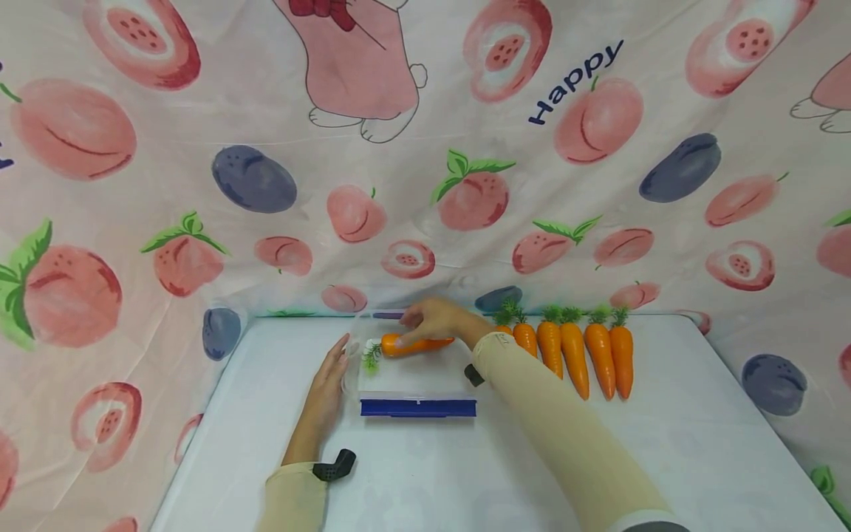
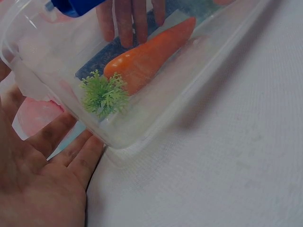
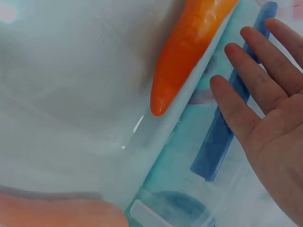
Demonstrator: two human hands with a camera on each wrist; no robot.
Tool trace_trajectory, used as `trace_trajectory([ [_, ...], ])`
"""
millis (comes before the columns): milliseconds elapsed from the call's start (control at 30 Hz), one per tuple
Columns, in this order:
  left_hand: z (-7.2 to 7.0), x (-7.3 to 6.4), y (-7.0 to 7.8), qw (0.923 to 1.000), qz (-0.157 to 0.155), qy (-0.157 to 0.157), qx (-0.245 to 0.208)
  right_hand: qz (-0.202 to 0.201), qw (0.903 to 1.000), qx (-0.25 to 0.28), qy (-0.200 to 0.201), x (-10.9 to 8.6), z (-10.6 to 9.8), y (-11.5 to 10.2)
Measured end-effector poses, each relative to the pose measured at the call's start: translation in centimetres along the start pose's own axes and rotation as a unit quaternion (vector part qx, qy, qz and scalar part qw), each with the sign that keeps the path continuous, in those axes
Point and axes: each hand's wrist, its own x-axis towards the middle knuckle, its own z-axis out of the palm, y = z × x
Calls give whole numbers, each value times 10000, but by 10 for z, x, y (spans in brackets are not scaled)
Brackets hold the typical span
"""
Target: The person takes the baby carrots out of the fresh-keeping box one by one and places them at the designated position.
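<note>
A clear plastic box (image 1: 412,380) with blue clips, one of them a blue clip (image 1: 418,408) along its front, stands on the table. Inside, an orange toy carrot (image 1: 417,346) lies on its side, its green leafy top (image 2: 105,93) toward the left wall. My left hand (image 1: 327,384) rests with fairly straight fingers against the box's left side. Over the box's far part is my right hand (image 1: 435,319), its fingers extended and spread in the right wrist view, apart from the carrot (image 3: 182,61) there. The left wrist view shows the right fingers (image 2: 124,23) behind the carrot.
Several more toy carrots (image 1: 575,358) lie in a row right of the box, leaves away from me; the right forearm partly covers the nearest ones. A fruit-print cloth (image 1: 412,185) hangs behind the white table (image 1: 665,443).
</note>
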Motion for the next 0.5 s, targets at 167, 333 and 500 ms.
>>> trace_trajectory([
  [167, 0, 0, 1, 10000, 3, 45, 86, 133, 9995, 66, -274, 8, 6, 1],
  [333, 1, 0, 1, 9998, -50, 79, 158, 281, 9981, 154, -526, 10, 12, 1],
  [500, 1, 0, 3, 9996, -131, 95, 220, 515, 9959, 213, -718, 10, 16, 1],
])
